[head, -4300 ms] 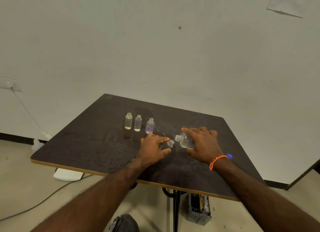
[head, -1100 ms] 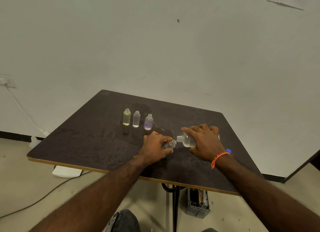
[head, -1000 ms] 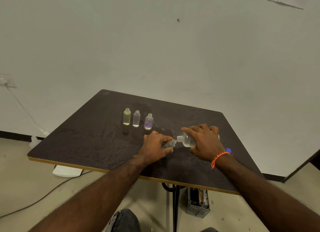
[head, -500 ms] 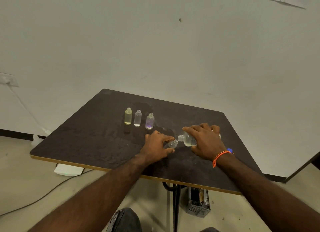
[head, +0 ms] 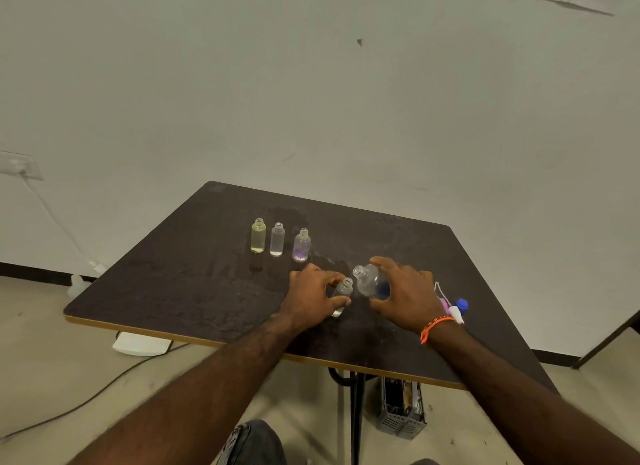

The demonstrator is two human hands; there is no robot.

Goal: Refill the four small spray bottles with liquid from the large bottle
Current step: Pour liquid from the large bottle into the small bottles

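Observation:
My left hand (head: 313,300) grips a small clear bottle (head: 343,291), uncapped and nearly upright on the dark table (head: 194,291). My right hand (head: 403,293) holds the large clear bottle (head: 367,281), tilted with its open mouth up and to the left, just above and beside the small bottle's neck. Three other small open bottles stand in a row behind: a yellowish one (head: 258,236), a clear one (head: 277,239) and a purple-tinted one (head: 301,245).
Spray tops and a blue cap (head: 462,304) lie on the table to the right of my right wrist. Wet patches darken the tabletop around the bottles. A grey crate (head: 401,411) sits on the floor under the table, and a cable runs along the floor at left.
The large bottle has tipped back up, so its mouth has lifted off the small bottle's neck. The small bottle now stands more upright. My right hand shifted a little, uncovering the caps.

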